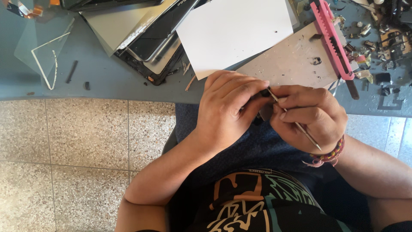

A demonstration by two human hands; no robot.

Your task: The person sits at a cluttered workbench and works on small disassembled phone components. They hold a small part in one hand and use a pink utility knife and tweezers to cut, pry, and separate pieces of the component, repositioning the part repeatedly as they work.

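Colours across the grey-blue desk (107, 79) and the speckled floor

The flat paper sheet (234, 32) is plain white with a few dark specks; the long plastic utility knife (332, 41) beside it is bright pink with a black blade slot. The stacked slim laptops (146, 36) show silver shells and black edges. The terrazzo floor tiles (77, 141) are beige, flecked with brown and grey. The braided wristband (330, 155) mixes red, yellow and pink threads. The thin metal pick (300, 128) is silvery. The dark T-shirt (253, 202) carries an orange, teal and cream graphic print.
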